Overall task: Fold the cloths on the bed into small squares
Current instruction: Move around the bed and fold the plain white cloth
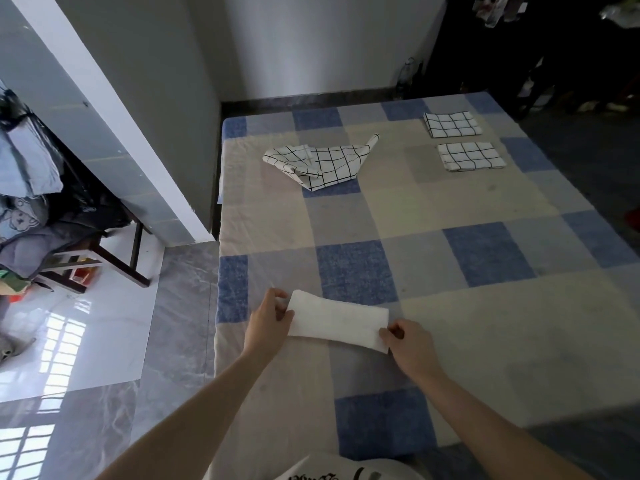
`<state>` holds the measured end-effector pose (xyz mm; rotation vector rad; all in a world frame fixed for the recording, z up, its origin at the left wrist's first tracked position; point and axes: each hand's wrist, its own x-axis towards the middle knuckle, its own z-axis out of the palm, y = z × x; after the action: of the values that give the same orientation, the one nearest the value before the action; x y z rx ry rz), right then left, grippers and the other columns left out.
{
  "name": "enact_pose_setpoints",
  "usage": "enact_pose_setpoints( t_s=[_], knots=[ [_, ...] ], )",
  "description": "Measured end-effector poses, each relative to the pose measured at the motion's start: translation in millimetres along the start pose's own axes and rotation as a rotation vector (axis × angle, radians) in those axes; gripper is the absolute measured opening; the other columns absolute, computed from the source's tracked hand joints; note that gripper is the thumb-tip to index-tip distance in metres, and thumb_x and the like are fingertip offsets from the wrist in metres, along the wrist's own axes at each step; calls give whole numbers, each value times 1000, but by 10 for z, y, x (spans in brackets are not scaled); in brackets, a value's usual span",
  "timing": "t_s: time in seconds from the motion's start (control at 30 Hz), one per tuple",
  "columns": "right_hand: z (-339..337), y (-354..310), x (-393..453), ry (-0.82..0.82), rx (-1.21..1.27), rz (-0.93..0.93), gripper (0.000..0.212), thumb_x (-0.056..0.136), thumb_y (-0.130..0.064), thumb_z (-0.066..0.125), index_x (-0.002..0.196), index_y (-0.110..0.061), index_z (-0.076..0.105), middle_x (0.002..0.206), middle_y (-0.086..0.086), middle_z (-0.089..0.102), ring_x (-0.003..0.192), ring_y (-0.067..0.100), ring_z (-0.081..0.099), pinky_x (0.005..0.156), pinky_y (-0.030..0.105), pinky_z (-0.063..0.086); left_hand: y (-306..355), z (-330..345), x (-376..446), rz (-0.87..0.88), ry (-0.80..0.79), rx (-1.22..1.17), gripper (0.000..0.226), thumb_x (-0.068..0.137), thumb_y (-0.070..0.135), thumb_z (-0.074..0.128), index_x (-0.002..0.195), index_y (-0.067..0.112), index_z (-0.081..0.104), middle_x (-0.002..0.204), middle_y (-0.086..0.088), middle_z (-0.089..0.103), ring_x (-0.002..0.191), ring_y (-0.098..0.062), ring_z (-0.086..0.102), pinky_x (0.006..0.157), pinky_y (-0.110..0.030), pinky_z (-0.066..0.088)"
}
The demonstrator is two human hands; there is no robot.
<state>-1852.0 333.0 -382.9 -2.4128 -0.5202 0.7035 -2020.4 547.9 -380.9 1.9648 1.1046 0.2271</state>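
A plain white cloth (pixel 337 320), folded into a long narrow strip, lies flat near the front edge of the bed. Farther back, an unfolded grid-patterned cloth (pixel 320 162) lies crumpled. Two grid-patterned cloths, folded square, lie right: rear (pixel 452 124) and front (pixel 470 156), just apart.

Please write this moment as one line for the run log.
left hand: pinches white cloth | right hand: pinches other end | cloth: long strip | bed: two folded, one crumpled
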Motion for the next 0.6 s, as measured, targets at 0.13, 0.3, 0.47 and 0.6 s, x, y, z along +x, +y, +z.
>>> enact_pose_setpoints(
  t_s=[0.13,0.3,0.47,0.6],
  knots=[
    [24,58,-41,45,43,-76,24,91,-26,62,70,-16,56,64,-10,58,62,4,54,56,21,36,-43,17,-42,28,4,-22,23,92,16,62,104,31,51,88,14,63,81,-2,61,69,-21,48],
    [27,86,-52,61,17,-98,26,93,-29,60,69,-25,51,64,-11,57,62,7,55,59,24,37,-80,33,-22,32,-9,-9,19,92,21,62,103,34,52,88,15,64,81,-3,61,72,-29,53],
    [24,65,-23,82,18,-126,27,92,-28,60,68,-23,50,63,-8,58,61,6,55,58,25,40,-81,23,-5,43,-23,14,18,94,23,59,106,34,52,90,15,64,84,-3,61,73,-29,53],
    [48,116,16,76,-36,-53,24,91,-32,62,71,-22,54,67,-5,61,63,12,57,62,30,44,-47,26,6,53,-44,117,17,98,28,52,112,36,47,96,16,61,85,-4,59,65,-24,46]
  ],
)
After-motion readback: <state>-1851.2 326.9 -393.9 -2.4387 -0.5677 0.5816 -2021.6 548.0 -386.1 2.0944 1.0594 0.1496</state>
